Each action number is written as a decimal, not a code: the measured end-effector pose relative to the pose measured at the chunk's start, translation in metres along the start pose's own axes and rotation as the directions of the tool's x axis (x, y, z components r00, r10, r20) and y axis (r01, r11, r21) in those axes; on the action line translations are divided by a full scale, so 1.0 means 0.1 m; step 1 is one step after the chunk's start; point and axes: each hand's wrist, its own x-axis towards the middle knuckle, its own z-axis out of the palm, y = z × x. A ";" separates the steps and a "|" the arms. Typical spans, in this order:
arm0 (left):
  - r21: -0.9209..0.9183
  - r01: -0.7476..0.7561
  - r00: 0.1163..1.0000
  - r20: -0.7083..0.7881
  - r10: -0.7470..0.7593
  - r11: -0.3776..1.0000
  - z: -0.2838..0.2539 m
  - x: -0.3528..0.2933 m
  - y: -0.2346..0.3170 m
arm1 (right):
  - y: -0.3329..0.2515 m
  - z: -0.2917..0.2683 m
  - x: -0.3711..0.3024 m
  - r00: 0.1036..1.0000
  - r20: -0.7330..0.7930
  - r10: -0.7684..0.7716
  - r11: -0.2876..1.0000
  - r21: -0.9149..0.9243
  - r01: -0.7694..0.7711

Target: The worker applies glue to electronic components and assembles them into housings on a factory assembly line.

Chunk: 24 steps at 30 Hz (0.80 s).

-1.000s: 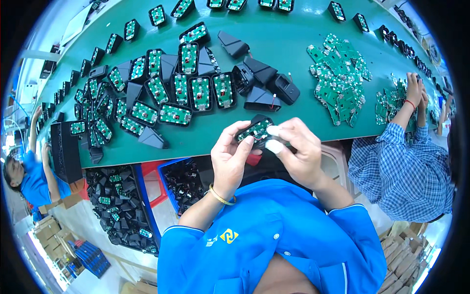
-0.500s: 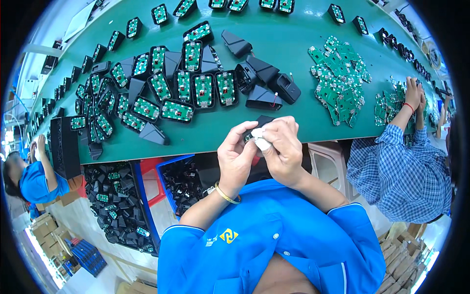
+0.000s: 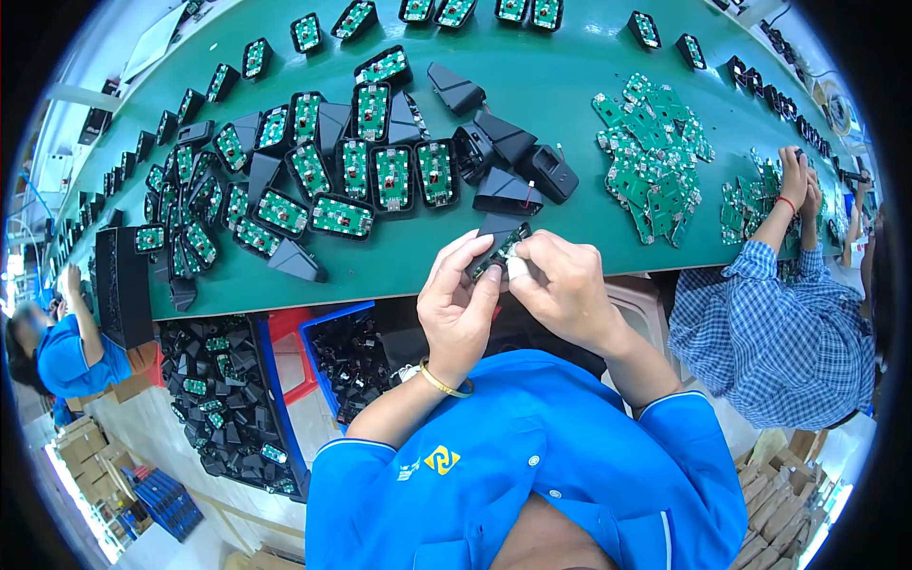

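Note:
At the table's near edge my left hand (image 3: 454,309) is closed around a black plastic housing (image 3: 500,224), tilted with its open side toward me. Part of a green circuit board shows inside it. My right hand (image 3: 570,290), white covers on its fingertips, pinches at the housing's right edge; whatever small piece it grips is hidden by the fingers. Just beyond lie loose black housings (image 3: 508,190), one with a red wire sticking out. Left of them sit several housings fitted with green boards (image 3: 392,177).
A heap of bare green circuit boards (image 3: 655,157) lies on the green table (image 3: 570,85) to the right. Below the near edge stand a blue-rimmed bin of housings (image 3: 223,408) and a blue crate (image 3: 347,356). A co-worker in a checked shirt (image 3: 769,323) works at right, another person (image 3: 81,347) at left.
The housing has tilted in my left hand, showing more of its board. My right hand has shifted slightly right, its fingers now at the housing's right edge.

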 end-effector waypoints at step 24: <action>0.394 -0.308 0.951 0.091 0.296 0.866 -0.02 -0.05 -0.06 | 0.02 0.11 -0.03 1.000 0.021 0.001 0.998 -0.067 0.001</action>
